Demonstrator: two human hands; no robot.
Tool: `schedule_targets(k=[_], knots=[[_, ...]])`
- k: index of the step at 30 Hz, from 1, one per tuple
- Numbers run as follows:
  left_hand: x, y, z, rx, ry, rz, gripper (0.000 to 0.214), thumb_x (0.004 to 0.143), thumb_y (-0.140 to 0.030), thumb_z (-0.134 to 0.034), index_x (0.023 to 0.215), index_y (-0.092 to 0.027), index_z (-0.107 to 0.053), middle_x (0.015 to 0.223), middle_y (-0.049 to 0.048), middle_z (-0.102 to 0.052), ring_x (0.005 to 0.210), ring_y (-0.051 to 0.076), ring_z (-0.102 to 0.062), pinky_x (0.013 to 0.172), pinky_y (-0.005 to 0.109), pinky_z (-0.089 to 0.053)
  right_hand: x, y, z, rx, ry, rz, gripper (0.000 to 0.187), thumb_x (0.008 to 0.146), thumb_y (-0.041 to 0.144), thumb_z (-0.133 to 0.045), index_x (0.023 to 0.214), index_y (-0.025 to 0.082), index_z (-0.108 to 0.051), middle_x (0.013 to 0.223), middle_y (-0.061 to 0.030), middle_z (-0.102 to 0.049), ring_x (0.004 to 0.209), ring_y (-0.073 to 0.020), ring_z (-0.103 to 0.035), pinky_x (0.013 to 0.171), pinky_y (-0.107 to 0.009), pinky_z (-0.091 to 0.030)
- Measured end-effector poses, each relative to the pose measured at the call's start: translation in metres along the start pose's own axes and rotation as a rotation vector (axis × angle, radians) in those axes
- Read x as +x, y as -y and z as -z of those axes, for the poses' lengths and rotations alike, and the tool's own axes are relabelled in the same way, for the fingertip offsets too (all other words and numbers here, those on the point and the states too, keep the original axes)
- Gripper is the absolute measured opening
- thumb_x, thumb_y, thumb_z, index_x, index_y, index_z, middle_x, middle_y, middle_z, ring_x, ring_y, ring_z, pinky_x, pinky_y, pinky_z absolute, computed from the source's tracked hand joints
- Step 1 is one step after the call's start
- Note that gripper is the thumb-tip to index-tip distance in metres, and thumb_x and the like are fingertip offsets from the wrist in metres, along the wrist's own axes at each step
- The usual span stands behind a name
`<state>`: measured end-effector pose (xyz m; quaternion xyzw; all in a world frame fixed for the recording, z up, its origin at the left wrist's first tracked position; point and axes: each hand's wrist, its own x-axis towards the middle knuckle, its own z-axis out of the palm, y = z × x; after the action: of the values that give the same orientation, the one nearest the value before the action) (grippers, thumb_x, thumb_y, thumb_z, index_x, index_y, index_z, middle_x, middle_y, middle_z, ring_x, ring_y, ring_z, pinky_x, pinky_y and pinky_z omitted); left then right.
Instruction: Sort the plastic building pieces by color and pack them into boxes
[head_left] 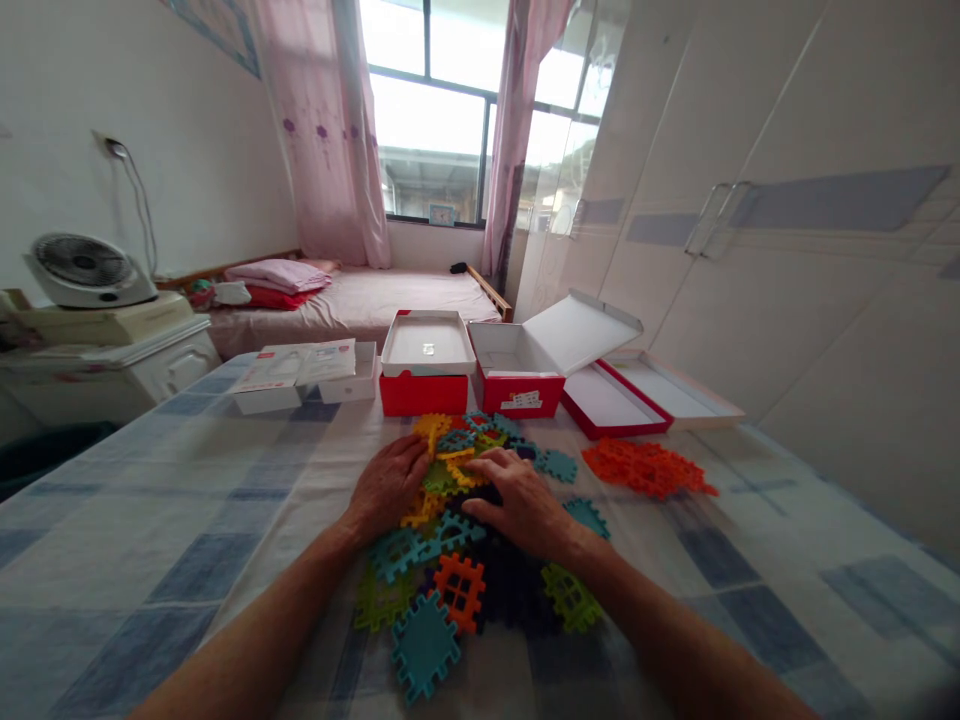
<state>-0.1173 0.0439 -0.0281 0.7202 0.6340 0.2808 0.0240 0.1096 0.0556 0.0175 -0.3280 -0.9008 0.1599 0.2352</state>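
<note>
A heap of interlocking plastic tiles (450, 560) in teal, orange, yellow, green and dark blue lies on the checked tablecloth (150, 540) in front of me. My left hand (386, 485) lies palm down on the left side of the heap, fingers stretched over yellow and green tiles. My right hand (517, 500) rests on the middle of the heap with fingers spread toward the left hand. Neither hand grips a tile. A separate group of orange tiles (645, 467) lies to the right, apart from both hands.
Behind the heap stand open red boxes (424, 390) (517, 390) with white insides, a flat red-edged lid (645, 395) at the right and white boxes (300, 375) at the left. A bed (360, 300), a fan (82, 270) and wardrobe doors (787, 250) surround the table.
</note>
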Motion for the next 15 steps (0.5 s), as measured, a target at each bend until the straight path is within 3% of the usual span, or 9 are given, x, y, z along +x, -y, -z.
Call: schedule_targets(k=[3,8,13,15], knots=[[0.0,0.003,-0.002,0.002,0.004,-0.006,0.045,0.093,-0.038,-0.031,0.113,-0.016,-0.064,0.125,0.0069,-0.06,0.12,0.019,-0.051,0.108,0.032,-0.034,0.001,-0.005,-0.003,-0.016,-0.036,-0.024,0.035,0.084,0.039,-0.057,0.115,0.024,-0.058,0.116,-0.0057,-0.059,0.108,-0.0207,-0.052,0.094,-0.036,-0.039],[0.0,0.001,-0.002,0.012,0.005,0.014,0.046,0.093,-0.036,-0.029,0.117,-0.013,-0.061,0.124,0.0076,-0.06,0.119,0.019,-0.051,0.108,0.031,-0.033,0.011,-0.038,0.015,-0.156,-0.127,-0.178,0.028,0.087,0.029,-0.05,0.111,0.019,-0.06,0.116,-0.008,-0.06,0.111,-0.021,-0.051,0.096,-0.036,-0.037],[0.0,-0.002,0.0,0.015,0.005,0.022,0.043,0.093,-0.033,-0.03,0.116,-0.015,-0.062,0.123,0.006,-0.061,0.12,0.018,-0.051,0.107,0.03,-0.034,0.042,-0.06,0.02,-0.188,0.026,0.0,0.042,0.085,0.024,-0.052,0.127,0.024,-0.051,0.128,-0.0043,-0.056,0.12,-0.0199,-0.045,0.1,-0.035,-0.034],[0.0,-0.003,0.001,0.018,0.011,0.018,0.042,0.093,-0.032,-0.031,0.113,-0.016,-0.064,0.123,0.0056,-0.062,0.12,0.019,-0.051,0.107,0.031,-0.035,0.051,-0.058,0.016,-0.222,0.083,0.001,0.041,0.086,0.028,-0.05,0.127,0.026,-0.051,0.125,-0.0041,-0.058,0.117,-0.0205,-0.048,0.098,-0.035,-0.036]])
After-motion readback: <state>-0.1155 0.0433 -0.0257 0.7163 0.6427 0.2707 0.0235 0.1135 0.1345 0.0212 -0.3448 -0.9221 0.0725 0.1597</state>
